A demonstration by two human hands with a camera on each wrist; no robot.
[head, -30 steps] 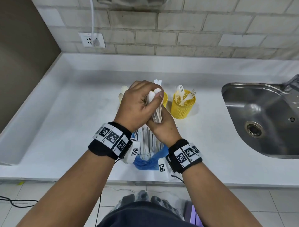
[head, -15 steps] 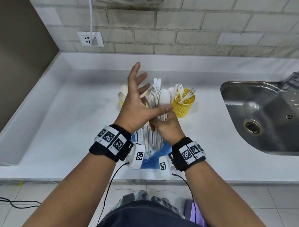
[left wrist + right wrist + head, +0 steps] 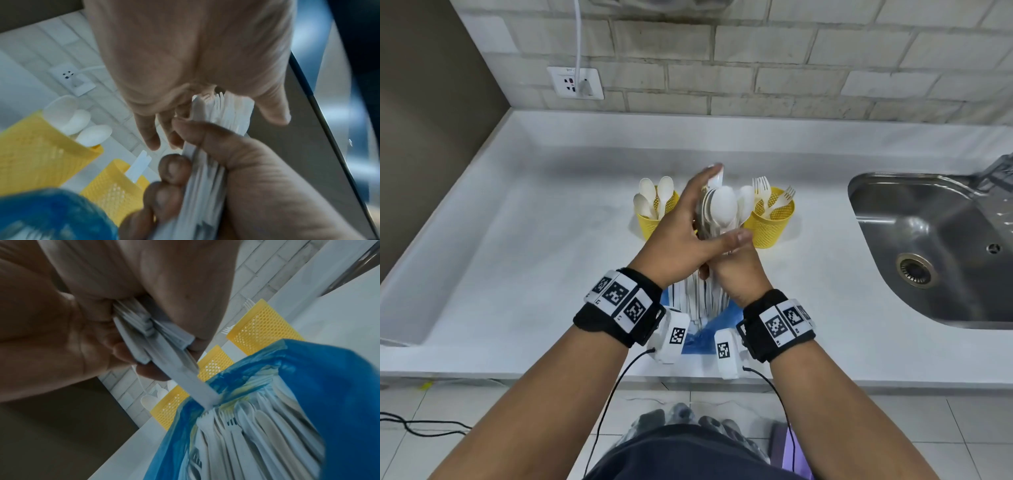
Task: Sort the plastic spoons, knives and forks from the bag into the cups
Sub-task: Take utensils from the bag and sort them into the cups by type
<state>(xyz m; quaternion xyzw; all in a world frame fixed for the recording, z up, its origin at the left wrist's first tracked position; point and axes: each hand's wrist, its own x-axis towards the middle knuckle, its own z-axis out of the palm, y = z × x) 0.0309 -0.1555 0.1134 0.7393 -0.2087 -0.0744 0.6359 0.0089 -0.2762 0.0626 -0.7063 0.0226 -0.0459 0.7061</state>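
Note:
My right hand (image 3: 736, 270) grips a bundle of white plastic cutlery (image 3: 722, 209) by the handles, upright above the blue bag (image 3: 709, 332). My left hand (image 3: 709, 212) clasps the heads of the bundle, fingers along the far left side and thumb across the front. Spoon bowls face me; the left wrist view shows fork tines (image 3: 220, 100) among them. The bag (image 3: 329, 386) holds more forks, knives and spoons (image 3: 236, 426). Behind stand yellow mesh cups: one with spoons (image 3: 650, 222), one with forks (image 3: 774, 222). The middle cup (image 3: 115, 186), holding a knife, is hidden by my hands in the head view.
A steel sink (image 3: 928, 240) is sunk into the white counter (image 3: 517, 240) at the right, with a tap at its far corner. A wall socket (image 3: 575, 82) with a plugged cable sits on the brick wall at the back left. The bag lies near the counter's front edge.
A second ago my left hand was curled over the bundle's top. It then splayed open, and its fingers have now come back against the spoon heads. The right hand kept its grip.

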